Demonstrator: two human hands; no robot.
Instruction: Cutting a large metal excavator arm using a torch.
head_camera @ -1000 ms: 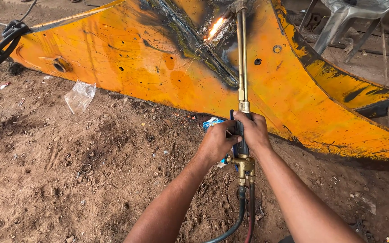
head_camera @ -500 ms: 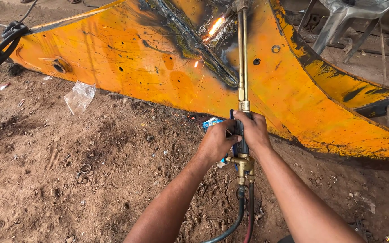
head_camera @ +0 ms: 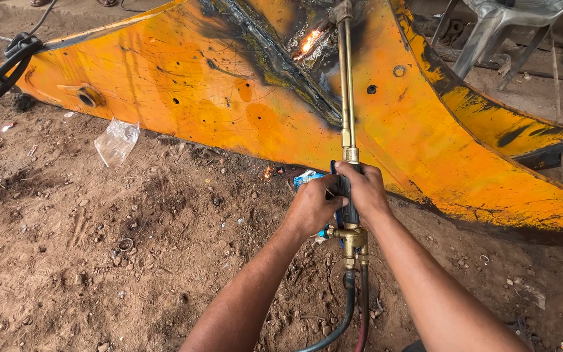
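Together, the left hand point(head_camera: 311, 208) and right hand point(head_camera: 365, 189) clamp the cutting torch point(head_camera: 346, 117) handle; its tip glows against the orange steel plate point(head_camera: 184, 85) lying on the dirt floor point(head_camera: 99, 261).

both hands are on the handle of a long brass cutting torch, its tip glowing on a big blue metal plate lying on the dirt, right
Not quite: the metal plate is orange-yellow with black scorch marks, not blue, as the head view shows. The rest holds: the left hand and right hand both grip the handle of the long brass cutting torch, and its tip glows on the plate, which lies on the dirt.
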